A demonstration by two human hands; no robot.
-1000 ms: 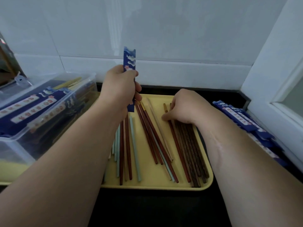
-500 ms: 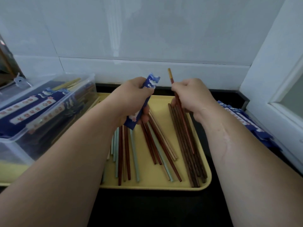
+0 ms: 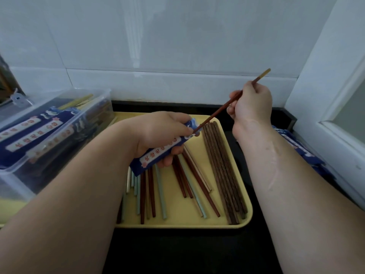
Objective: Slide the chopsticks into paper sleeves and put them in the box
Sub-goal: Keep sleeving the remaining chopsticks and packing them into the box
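Left hand (image 3: pixel 164 134) is wrapped round a paper sleeve (image 3: pixel 157 155), dark blue with a pale label strip and red characters, tilted with its open mouth up and to the right, just above the tray (image 3: pixel 197 224). Right hand (image 3: pixel 252 103) pinches a reddish-brown chopstick (image 3: pixel 223 108) near its yellowish top end, held on a slant. The lower tip is right at the sleeve's mouth. It may already be a touch inside, but the left thumb covers that spot and I can't tell.

On the yellow tray lie the loose chopsticks (image 3: pixel 189 186) in red, pale blue-green and cream, with a tight bundle of dark wooden chopsticks (image 3: pixel 223 171) along the right side. The left forearm hides the near ends of the leftmost ones.

To the left stands the clear plastic box (image 3: pixel 29 175), already carrying sleeved pairs, its left part cut off by the frame edge. A pile of spare sleeves (image 3: pixel 308 159) lies to the right, mostly behind the right forearm.

It all sits on a black tabletop (image 3: pixel 177 252) against a white tiled wall (image 3: pixel 177 36), with a white frame (image 3: pixel 335 76) at right.
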